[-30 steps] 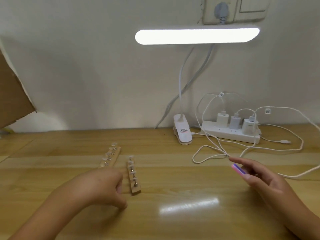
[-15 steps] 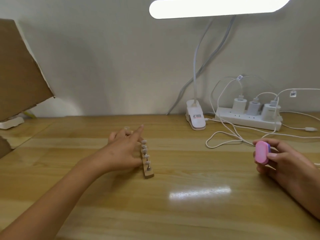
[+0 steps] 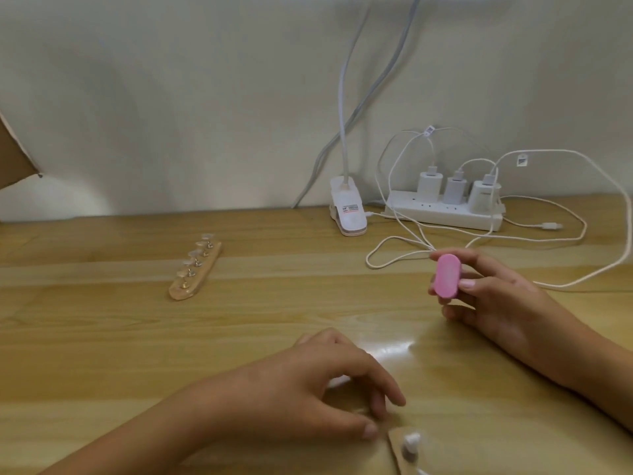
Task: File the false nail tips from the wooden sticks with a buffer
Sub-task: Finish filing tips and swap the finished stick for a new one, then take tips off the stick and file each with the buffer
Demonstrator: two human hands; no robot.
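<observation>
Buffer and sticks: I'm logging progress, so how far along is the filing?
Done: right hand holds the pink buffer. In hand: left hand is at the near wooden stick, grip unclear. Left: filing itself, it seems; the far wooden stick lies apart, untouched.

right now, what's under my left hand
Just past the left hand, by its thumb, a wooden stick end with one white nail tip shows, running off the frame. A pale blur sits under the curled fingers; the palm covers the rest.
</observation>
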